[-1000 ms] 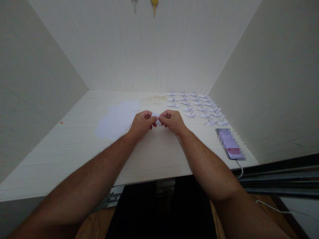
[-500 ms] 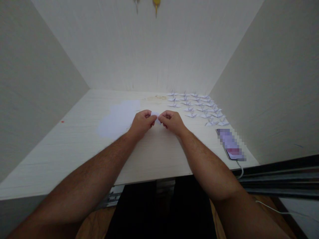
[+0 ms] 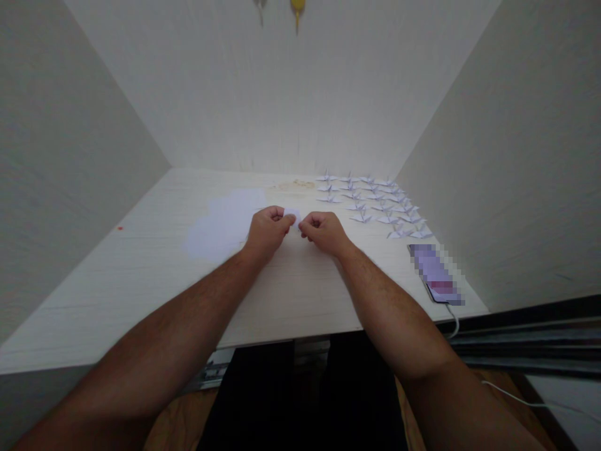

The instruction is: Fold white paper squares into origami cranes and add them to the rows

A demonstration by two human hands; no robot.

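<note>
So the whole scene is boxed in by pale walls (image 3: 235, 94), and the space between them is filled by a whitish counter (image 3: 117, 294) with faint streaks. A pair of dark-clothed legs (image 3: 256, 394) can be seen below its front edge. On the far right part of the counter, a bunch of folded white paper cranes (image 3: 381, 208) has been set out in loose rows, wings spread. Left of the middle, some white sheets (image 3: 223, 219) are laid flat and overlapping, partly covered by the left hand (image 3: 268, 230). A phone (image 3: 436, 275), its screen pixelated, is parked near the right edge, just in front of the cranes, with a white cable (image 3: 455, 322) plugged into its near end. As for the grip, a small piece of white paper (image 3: 292, 213) is pinched between thumb and fingers on the left, while its right edge is nipped by the closed fingertips of the right hand (image 3: 326, 232). That piece is held over the middle of the counter, right between the two hands; whether the surface is touched by it can't be told. Last and tiniest, a red speck (image 3: 120, 228) can be spotted way over by the left wall.
</note>
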